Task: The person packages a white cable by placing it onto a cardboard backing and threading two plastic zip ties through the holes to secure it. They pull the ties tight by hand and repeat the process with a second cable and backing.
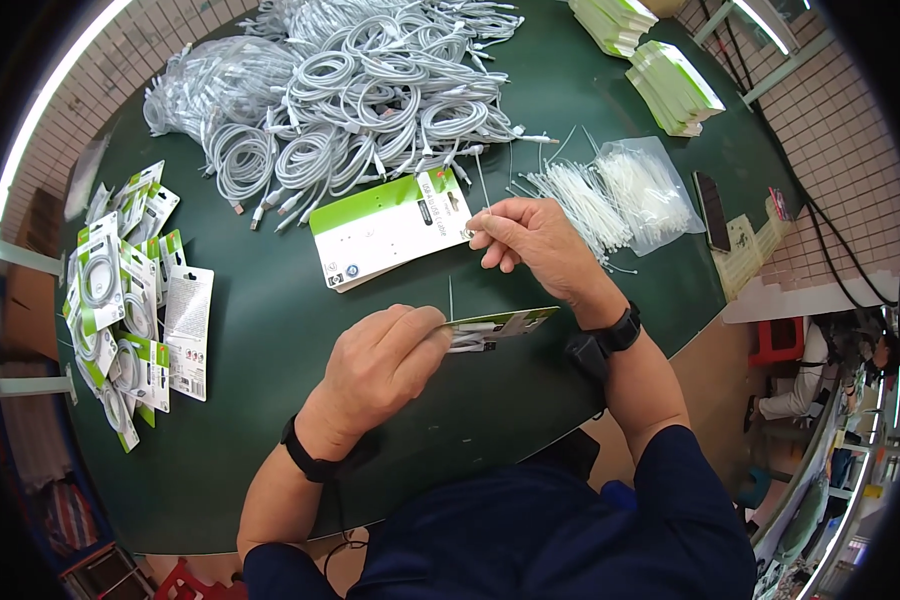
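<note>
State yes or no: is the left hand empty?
No: the left hand grips a green-and-white card with a white cable under it.

A packing workshop: heaped cables point(370, 95) on the far side of the green table point(270, 350), carded cables point(120, 310) on its left.

Tiled wall point(838, 130), green table point(515, 400), probably a red stool point(776, 341).

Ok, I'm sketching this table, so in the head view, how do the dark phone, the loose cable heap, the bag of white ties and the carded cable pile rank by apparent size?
Largest to smallest:
1. Loose cable heap
2. Carded cable pile
3. Bag of white ties
4. Dark phone
</note>
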### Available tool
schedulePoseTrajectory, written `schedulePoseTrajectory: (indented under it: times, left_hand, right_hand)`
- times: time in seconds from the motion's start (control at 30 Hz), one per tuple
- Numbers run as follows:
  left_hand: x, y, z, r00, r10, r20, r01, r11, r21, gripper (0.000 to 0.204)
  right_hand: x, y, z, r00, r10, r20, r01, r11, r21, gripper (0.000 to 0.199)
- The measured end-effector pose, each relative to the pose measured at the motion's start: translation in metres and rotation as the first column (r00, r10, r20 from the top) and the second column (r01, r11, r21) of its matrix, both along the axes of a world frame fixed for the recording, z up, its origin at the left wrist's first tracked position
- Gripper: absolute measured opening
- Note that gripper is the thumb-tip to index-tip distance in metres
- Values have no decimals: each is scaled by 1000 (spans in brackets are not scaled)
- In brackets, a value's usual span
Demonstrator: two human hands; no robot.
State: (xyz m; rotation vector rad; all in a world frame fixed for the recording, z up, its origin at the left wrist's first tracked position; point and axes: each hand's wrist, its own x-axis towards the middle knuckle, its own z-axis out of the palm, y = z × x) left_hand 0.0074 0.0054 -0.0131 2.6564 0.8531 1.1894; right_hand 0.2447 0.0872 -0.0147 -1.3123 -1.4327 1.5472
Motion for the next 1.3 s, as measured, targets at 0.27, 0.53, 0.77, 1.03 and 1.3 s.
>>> schedulePoseTrajectory:
  times: [0.27, 0.53, 0.77, 1.03, 1.3]
  left_hand:
    - [-4, -4, 4, 1000, 3, -11, -3, 1000, -9, 23]
    - [-7, 0, -5, 1000, 24, 7, -24, 999, 26, 25]
    - [-9, 0, -10, 1000, 25, 12, -25, 999, 31, 25]
    - [-9, 4, -12, 1000, 24, 18, -25, 998, 59, 24]
    - [-8, 1, -15, 999, 24, 29, -26, 998, 51, 23]
  right_hand:
    - [-2, -1, -2, 997, 58, 42, -61, 995, 83, 24]
    - [-1, -3, -6, 997, -14, 81, 10, 998, 55, 14]
    - [-4, -7, -6, 995, 73, 70, -75, 997, 24, 14]
    - [-3, -6, -9, 993, 117, -11, -117, 993, 31, 12]
    - [-7, -8, -9, 998, 59, -36, -61, 997, -57, 14]
